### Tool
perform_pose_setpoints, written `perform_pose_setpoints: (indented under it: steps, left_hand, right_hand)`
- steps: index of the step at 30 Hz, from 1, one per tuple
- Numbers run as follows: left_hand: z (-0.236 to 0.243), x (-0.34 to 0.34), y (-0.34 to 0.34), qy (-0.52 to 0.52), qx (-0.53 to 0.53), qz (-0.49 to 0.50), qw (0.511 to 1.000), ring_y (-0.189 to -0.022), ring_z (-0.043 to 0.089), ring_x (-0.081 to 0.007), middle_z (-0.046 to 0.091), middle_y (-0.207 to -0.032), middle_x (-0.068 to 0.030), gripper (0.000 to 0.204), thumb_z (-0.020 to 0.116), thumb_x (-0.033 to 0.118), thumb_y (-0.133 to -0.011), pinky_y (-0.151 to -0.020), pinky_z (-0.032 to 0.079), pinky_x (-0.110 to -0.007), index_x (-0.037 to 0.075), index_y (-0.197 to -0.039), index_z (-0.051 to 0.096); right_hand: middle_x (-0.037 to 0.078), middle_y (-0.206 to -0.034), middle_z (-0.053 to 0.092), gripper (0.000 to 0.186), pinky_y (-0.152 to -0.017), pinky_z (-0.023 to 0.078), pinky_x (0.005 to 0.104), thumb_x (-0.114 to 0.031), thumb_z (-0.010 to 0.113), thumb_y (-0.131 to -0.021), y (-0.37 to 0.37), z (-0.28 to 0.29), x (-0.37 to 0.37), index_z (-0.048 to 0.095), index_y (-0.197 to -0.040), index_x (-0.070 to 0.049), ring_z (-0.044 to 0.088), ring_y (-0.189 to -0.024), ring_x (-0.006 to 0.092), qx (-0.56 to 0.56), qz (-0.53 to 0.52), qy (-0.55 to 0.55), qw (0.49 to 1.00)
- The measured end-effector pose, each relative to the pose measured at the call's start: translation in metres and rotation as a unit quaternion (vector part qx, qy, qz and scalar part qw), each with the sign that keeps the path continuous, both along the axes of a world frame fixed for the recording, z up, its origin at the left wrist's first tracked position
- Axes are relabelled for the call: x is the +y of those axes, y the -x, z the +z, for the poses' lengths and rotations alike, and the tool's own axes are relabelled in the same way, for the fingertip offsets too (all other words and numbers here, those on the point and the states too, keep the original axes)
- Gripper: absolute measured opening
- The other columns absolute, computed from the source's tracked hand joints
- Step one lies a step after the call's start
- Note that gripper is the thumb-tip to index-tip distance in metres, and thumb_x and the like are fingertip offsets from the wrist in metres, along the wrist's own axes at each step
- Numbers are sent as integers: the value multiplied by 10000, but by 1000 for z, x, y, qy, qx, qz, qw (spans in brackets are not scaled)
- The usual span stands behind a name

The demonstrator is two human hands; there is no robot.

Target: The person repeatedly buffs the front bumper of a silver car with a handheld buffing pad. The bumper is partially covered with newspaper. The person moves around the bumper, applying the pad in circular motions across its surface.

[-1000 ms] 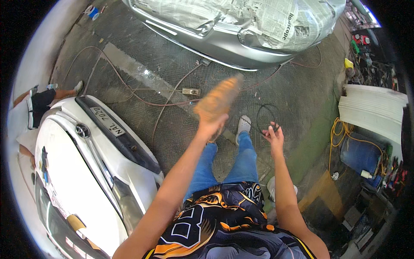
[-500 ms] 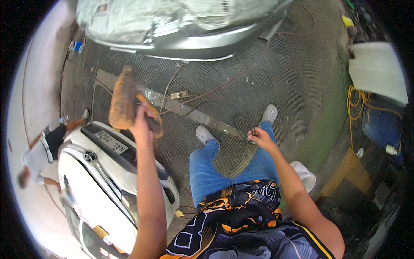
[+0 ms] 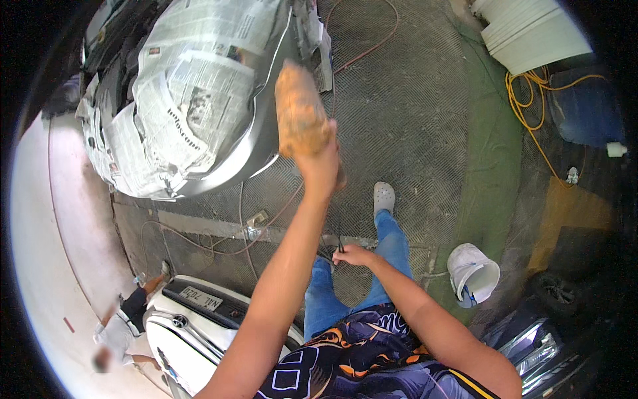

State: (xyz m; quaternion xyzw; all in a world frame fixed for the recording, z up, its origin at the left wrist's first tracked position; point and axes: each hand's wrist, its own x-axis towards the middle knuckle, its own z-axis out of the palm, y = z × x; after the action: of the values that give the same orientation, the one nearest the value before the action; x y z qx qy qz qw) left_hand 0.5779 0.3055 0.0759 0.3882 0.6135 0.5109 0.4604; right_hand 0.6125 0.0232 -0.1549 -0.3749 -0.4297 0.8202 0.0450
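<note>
two bare hands are out ahead of the body; what does the left hand (image 3: 321, 158) have?

a scuffed orange power tool with a pistol grip (image 3: 299, 110). the fingers are wrapped around its handle, and its narrow end points up and away from the wearer.

where is it against the cars?

held out above the dark patterned floor (image 3: 412, 120); in this view it overlaps the edge of a silver car (image 3: 262, 136) draped in printed newspaper sheets (image 3: 199, 100). i can't tell how wide the gap is, and the tool is a little blurred.

and the right hand (image 3: 355, 255)?

lower, by the knees of the blue jeans (image 3: 392, 239), fingers closed on a thin black cord (image 3: 339, 233).

what else is around?

to the right, a white plastic bucket (image 3: 458, 263) with something blue inside, by a green strip of floor (image 3: 492, 186). a looped yellow cord (image 3: 528, 100) lies farther off. to the left, a person in a white shirt (image 3: 119, 336) is beside a white car (image 3: 174, 342).
</note>
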Motion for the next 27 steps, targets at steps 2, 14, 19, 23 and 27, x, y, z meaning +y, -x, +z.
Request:
perform_pose_setpoints:
  steps: [2, 14, 19, 23, 27]
  left_hand:
    - [-1, 41, -32, -81, 16, -27, 996, -658, 590, -112, 604, -825, -19, 222, 730, 114, -903, -533, 477, -274, 24, -1044, 584]
    - [16, -64, 12, 135, 119, 27, 983, -589, 525, -113, 547, -697, -18, 162, 689, 141, -935, -526, 458, -281, 65, -894, 552]
    - [29, -137, 120, 220, 55, 194, 954, -603, 534, -121, 534, -708, -4, 135, 671, 112, -927, -521, 480, -300, 61, -975, 555]
    - [50, -171, 215, 178, 12, 273, 945, -610, 544, -118, 582, -778, -13, 109, 645, 114, -942, -554, 481, -277, 47, -1008, 589]
    - [61, -164, 307, 94, 119, 357, 922, -611, 531, -111, 547, -700, -10, 60, 652, 68, -889, -556, 453, -272, 37, -878, 603]
  right_hand:
    - [58, -1084, 732, 334, -916, 492, 373, -368, 577, -982, -11, 3, 3, 748, -989, -81, 657, -1061, 200, -10, 48, -7, 999]
    - [100, -1098, 735, 512, -930, 491, 399, -492, 489, -1003, -48, -7, 46, 740, -996, -47, 665, -1061, 269, -3, 89, 27, 996]
    - [99, -1066, 739, 492, -956, 479, 415, -493, 480, -1013, -56, -3, 46, 648, -1179, -61, 662, -1056, 280, -54, 92, 73, 992]
    - [108, -1054, 735, 667, -977, 455, 426, -631, 336, -1004, -54, -12, 49, 605, -1232, -65, 651, -1070, 305, -124, 137, 54, 981]
    - [127, -1093, 723, 655, -976, 454, 465, -630, 331, -998, -43, -19, 45, 610, -1298, -118, 643, -1077, 366, -280, 193, -82, 937]
